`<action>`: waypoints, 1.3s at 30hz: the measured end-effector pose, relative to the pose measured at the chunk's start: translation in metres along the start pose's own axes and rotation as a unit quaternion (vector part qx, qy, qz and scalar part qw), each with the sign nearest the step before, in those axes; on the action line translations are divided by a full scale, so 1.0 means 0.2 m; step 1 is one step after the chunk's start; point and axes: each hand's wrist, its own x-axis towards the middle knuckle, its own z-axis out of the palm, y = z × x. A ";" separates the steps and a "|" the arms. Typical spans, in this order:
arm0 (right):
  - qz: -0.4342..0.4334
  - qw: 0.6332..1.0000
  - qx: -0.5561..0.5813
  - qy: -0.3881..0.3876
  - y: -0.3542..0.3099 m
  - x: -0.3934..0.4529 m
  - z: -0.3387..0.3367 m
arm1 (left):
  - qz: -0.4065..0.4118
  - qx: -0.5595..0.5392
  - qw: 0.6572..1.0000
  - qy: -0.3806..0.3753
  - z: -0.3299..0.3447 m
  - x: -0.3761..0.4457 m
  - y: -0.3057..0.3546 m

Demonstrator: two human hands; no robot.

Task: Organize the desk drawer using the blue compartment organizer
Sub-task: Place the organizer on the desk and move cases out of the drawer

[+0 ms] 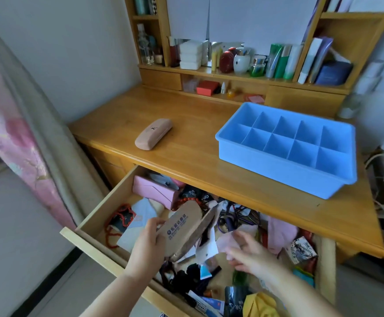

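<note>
Head view, left hand gripping tan case

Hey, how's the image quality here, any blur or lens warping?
Head view: wide-angle warping bends the desk edges and shelves; soft, even daylight; right hand slightly motion-blurred, left hand on the tan case sharper; blue organizer clear.
</note>
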 end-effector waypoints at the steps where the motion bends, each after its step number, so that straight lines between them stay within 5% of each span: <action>1: 0.010 1.000 0.012 -0.023 -0.01 0.00 0.04 | -0.025 -0.041 0.999 -0.015 0.02 -0.01 0.01; 6: 0.025 0.996 0.081 -0.028 -0.08 0.00 0.13 | -0.030 -0.087 0.995 -0.049 0.10 -0.05 0.05; 10: 0.042 0.969 0.242 -0.035 -0.12 -0.01 0.11 | -0.004 -0.060 0.997 -0.044 0.13 -0.06 0.07; 13: 0.039 0.970 0.238 -0.025 -0.12 0.00 0.09 | -0.004 -0.062 0.996 -0.059 0.12 -0.05 0.09; 16: 0.033 0.990 0.137 0.001 -0.09 0.00 0.06 | -0.069 -0.108 0.988 -0.083 0.09 -0.01 0.11; 18: 0.011 0.999 -0.037 0.032 -0.07 0.00 0.02 | -0.115 -0.142 0.980 -0.080 0.04 0.03 0.08; 23: 0.007 0.915 -0.393 0.096 0.02 -0.02 -0.08 | -0.147 -0.279 0.945 -0.082 -0.18 0.13 -0.01; 27: -0.009 0.878 -0.471 0.082 0.00 -0.02 -0.05 | -0.093 -0.377 0.921 -0.012 -0.34 0.28 0.06; 33: -0.029 0.914 -0.399 0.070 -0.05 0.07 -0.06 | 0.040 -0.131 0.985 0.105 -0.36 0.67 0.30; 39: -0.101 0.930 -0.332 0.123 -0.09 0.02 -0.14 | 0.115 0.022 0.985 0.126 -0.25 1.00 0.35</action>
